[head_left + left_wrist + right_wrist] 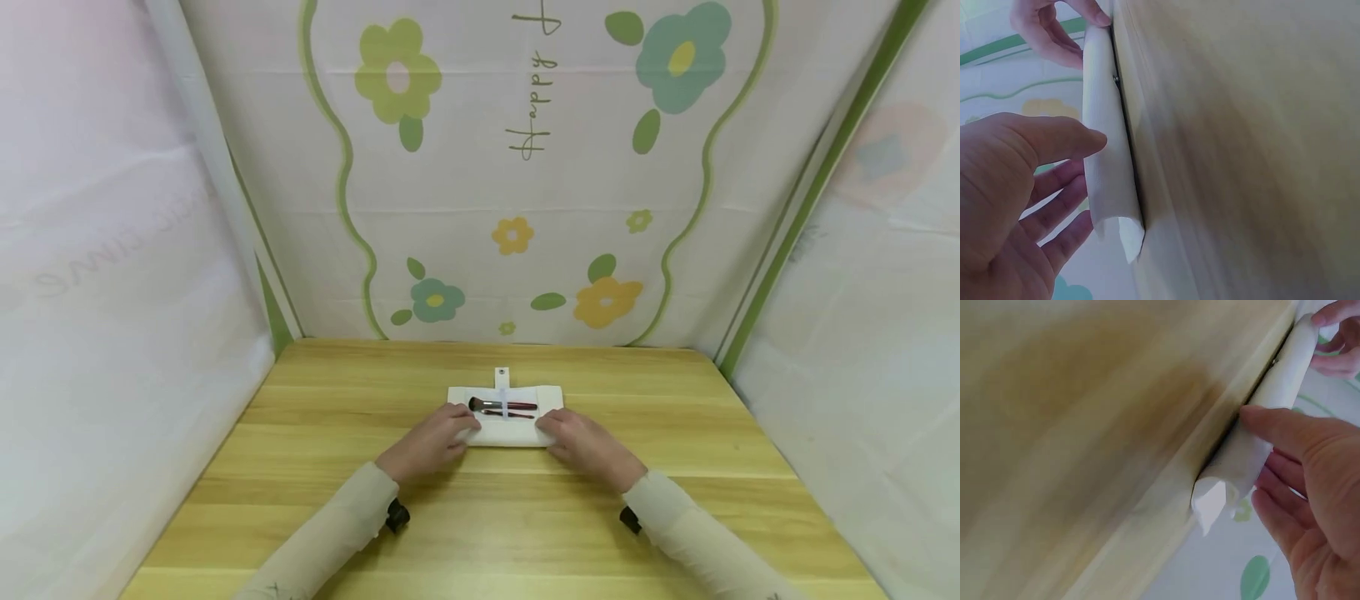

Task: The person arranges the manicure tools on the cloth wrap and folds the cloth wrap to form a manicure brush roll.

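A white brush roll [510, 433] lies on the table, its near edge curled over into a rounded fold. On its white inside, a fluffy makeup brush [489, 405] and a thinner brush [517, 415] sit under a narrow translucent band. A strap with a metal snap [502, 372] points away at the far edge. My left hand [435, 437] grips the left end of the fold, and my right hand [588, 446] grips the right end. Both wrist views show a thumb on the near face of the roll [1107, 125] and fingers on the far side.
The wooden table [510, 533] stretches around the roll. Behind it hangs a white cloth wall [450, 183] with printed flowers, and similar white cloth stands at the left and right. A dark wrist device [397, 515] shows under the left sleeve, another [630, 520] under the right.
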